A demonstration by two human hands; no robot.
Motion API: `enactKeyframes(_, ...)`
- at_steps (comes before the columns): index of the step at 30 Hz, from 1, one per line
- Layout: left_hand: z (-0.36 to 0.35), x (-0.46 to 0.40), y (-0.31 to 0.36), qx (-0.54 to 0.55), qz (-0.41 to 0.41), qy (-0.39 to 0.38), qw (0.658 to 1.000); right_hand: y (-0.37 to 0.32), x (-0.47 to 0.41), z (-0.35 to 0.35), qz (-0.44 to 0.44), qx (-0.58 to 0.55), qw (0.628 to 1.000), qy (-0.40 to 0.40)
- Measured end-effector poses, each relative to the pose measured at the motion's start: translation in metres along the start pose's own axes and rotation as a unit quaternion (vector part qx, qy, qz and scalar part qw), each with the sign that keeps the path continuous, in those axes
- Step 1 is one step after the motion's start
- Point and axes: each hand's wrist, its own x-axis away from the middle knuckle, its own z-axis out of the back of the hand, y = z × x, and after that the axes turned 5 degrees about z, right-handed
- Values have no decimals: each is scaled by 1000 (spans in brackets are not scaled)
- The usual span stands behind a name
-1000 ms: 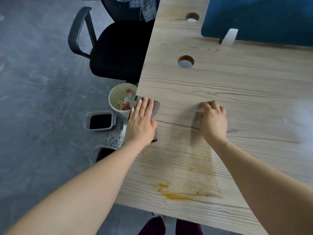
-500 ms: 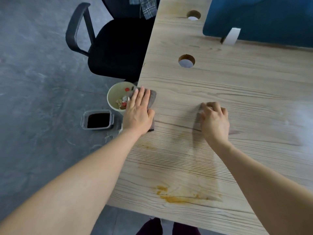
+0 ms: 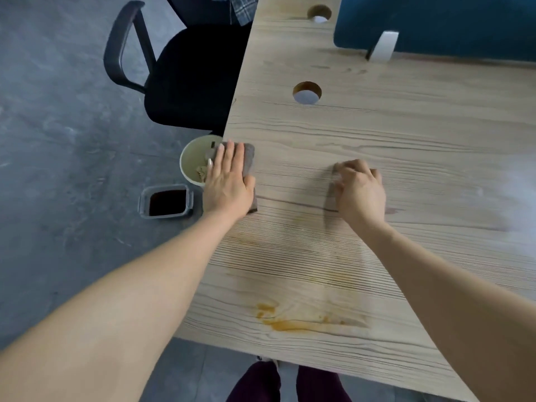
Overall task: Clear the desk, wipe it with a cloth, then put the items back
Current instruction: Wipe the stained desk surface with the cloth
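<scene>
Left hand point(image 3: 229, 184) lies flat, fingers straight, pressing the grey cloth point(image 3: 248, 158) onto the table point(image 3: 377, 126) right at its edge. Right hand point(image 3: 359, 190) rests on the wood with fingers curled, holding nothing. Just beyond the left fingertips, below the edge, stands a cup of scraps point(image 3: 193, 161) on the floor (a dark-filled container point(image 3: 166, 202) beside it). Risk: cloth slips over the edge. The orange stain point(image 3: 290, 320) nearer the body remains unwiped.

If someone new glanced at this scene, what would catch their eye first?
Probably the orange stain smeared near the front edge of the wooden desk. Next, the left hand pressing a grey cloth flat at the desk's left edge, just above a cream bin on the floor.
</scene>
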Motion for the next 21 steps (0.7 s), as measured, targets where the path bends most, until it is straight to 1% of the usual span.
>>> enactKeyframes(2, -8, 29, 22, 1, -17, 8, 1000, 6, 1, 6, -14, -52, 999, 4)
enactKeyframes(4, -17, 50, 55, 12, -64, -3, 998, 16, 8, 14, -45, -75, 996, 28)
enactKeyframes(7, -24, 56, 86, 11, -165, -44, 985, 36, 24, 23, -111, -40, 992, 41)
enactKeyframes(9, -21, 42, 75, 2, -215, -68, 974, 49, 32, 28, -129, -19, 991, 39)
enactKeyframes(10, -18, 33, 65, -2, -222, -70, 972, 55, 36, 30, -139, -12, 989, 42)
enactKeyframes(11, -14, 26, 54, -4, -206, -67, 976, 61, 41, 33, -150, -5, 988, 46)
enactKeyframes(14, -4, 7, 34, -2, -92, -42, 995, 75, 53, 36, -162, 1, 984, 71)
enactKeyframes(17, -7, 10, 43, -3, -17, -10, 1000, 84, 66, 33, -135, -1, 987, 92)
enactKeyframes(19, -14, 22, 65, -1, -3, 8, 1000, 87, 69, 29, -116, -1, 988, 102)
enactKeyframes(21, -24, 42, 97, -3, -51, 17, 999, 90, 70, 29, -111, -1, 989, 102)
